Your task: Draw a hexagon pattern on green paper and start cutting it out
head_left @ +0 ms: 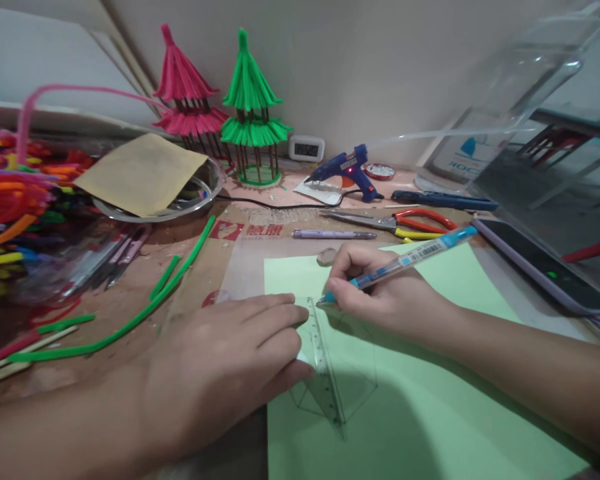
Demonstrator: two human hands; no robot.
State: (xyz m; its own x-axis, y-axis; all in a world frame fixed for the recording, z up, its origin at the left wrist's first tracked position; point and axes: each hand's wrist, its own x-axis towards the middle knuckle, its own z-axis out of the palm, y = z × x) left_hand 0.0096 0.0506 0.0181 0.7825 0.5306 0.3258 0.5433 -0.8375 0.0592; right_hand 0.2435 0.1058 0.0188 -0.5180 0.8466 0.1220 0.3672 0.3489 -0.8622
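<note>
L hand, fingers unclenched, pinned ruler; R hand fingers gripped pen nr its edge; steady pressure, light stroke prob. suited.

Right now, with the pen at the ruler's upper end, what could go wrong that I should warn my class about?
1. The ruler might pivot: the left hand steadies it from one side, leaving its near end unheld.
2. The pen, held in the right hand, has its tip close to the ruler's far end, so a stroke could overrun.
3. The glue gun's red light is lit; its nozzle may be hot, risking burns to anyone reaching past.
</note>
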